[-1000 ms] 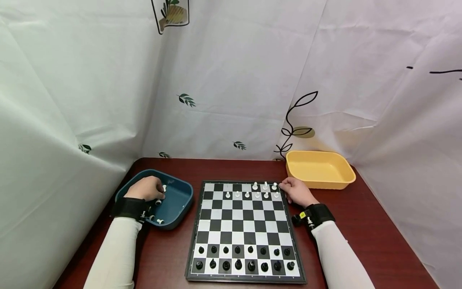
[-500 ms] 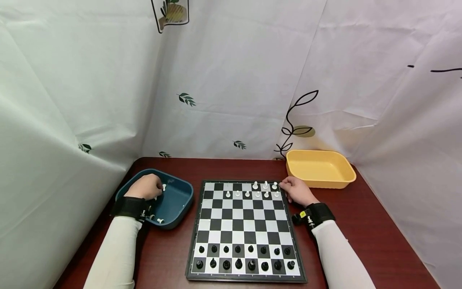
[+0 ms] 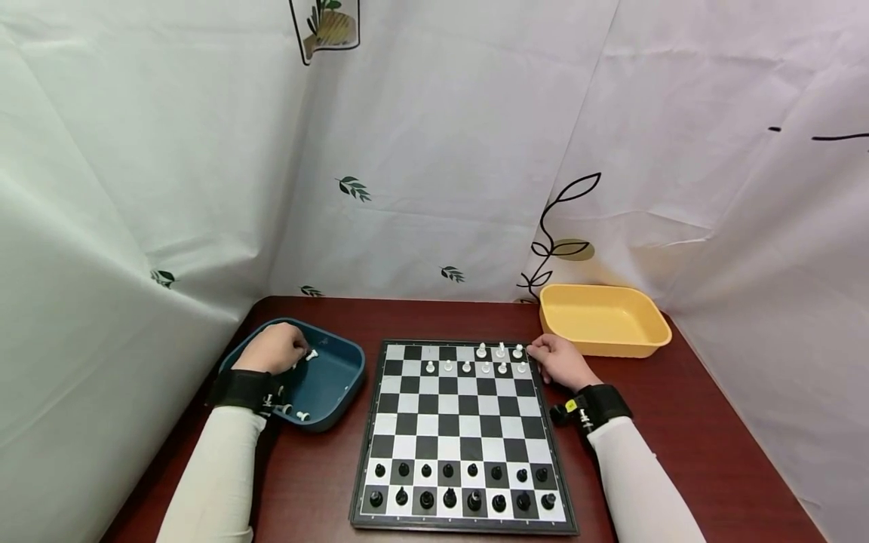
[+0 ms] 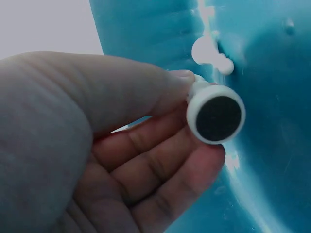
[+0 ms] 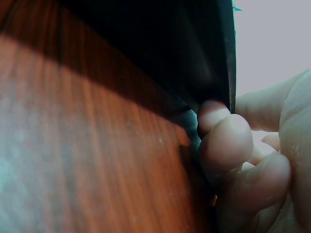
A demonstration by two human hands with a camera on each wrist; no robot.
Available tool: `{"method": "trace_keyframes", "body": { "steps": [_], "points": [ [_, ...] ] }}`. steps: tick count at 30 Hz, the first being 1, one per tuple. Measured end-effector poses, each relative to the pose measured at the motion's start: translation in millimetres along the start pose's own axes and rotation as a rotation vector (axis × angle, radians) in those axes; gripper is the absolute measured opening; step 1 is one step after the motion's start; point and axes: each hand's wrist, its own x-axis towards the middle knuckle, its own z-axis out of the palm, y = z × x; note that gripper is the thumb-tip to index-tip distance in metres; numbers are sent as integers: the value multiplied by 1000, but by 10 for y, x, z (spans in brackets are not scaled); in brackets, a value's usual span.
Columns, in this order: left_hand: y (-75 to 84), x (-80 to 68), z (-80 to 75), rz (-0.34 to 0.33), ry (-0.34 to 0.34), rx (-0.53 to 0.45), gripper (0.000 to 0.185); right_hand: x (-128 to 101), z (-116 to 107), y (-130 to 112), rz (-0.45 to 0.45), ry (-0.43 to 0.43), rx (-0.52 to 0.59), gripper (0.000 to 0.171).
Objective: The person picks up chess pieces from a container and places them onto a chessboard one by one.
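Note:
In the left wrist view, my left hand (image 4: 141, 121) pinches a white chess piece (image 4: 197, 104) between thumb and fingers, its round dark base facing the camera. The head view places this hand over the blue tray (image 3: 333, 385), where other white pieces lie, one of them a small white piece (image 4: 206, 51) just past the fingertips. My right hand (image 3: 562, 362) holds the far right corner of the chessboard (image 3: 448, 407), thumb on top and fingertips against its dark side. White pieces partly fill the board's two far rows; black pieces (image 3: 450, 498) line the two near rows.
A yellow tray (image 3: 604, 347) stands behind the right hand at the table's far right. The dark red table (image 3: 312, 483) ends against a pale patterned curtain (image 3: 421, 151) at the back and sides. The blue tray is left of the board.
The left hand has shifted slightly toward the back of the blue tray, and the white piece beside its fingers has turned over onto a slant. The right hand stays at the board's corner.

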Motion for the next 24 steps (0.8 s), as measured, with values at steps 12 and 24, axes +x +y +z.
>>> {"method": "trace_keyframes", "body": {
  "steps": [12, 24],
  "points": [
    [1, 0, -26, -7, 126, -28, 5, -8, 2, -16, 4, -2, 4, 23],
    [71, 25, -98, 76, 222, -110, 13, -1, 3, -11, 10, 3, -1, 23]
  ]
}}
